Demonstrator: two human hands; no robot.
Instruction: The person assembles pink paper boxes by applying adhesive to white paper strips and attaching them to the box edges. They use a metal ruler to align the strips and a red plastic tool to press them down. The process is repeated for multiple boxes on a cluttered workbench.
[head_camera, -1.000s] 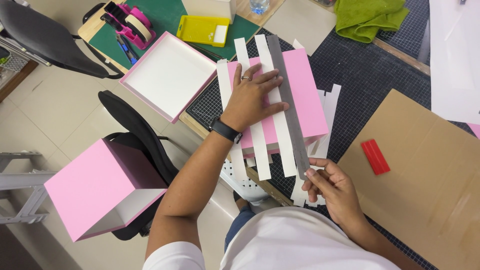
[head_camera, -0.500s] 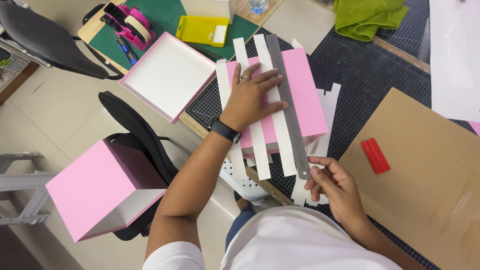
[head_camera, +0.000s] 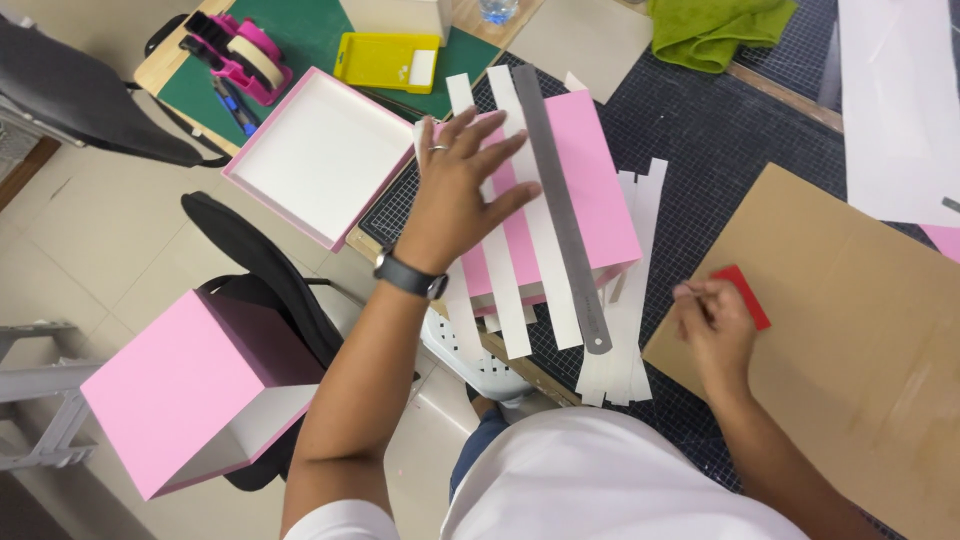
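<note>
Moved: right hand from steel ruler to red scraper, fingers pinched; left hand splayed flat, holding nothing, on white strips near pink box edge.

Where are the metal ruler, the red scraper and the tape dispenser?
Ruler (head_camera: 562, 210): head view, mid-blade.
Red scraper (head_camera: 745, 296): head view, its exposed flat face.
Tape dispenser (head_camera: 248, 55): head view, its pink body.

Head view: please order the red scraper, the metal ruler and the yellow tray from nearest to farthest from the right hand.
1. red scraper: touching the right hand, on the cardboard.
2. metal ruler: leftward, across the pink box.
3. yellow tray: far top left.
</note>
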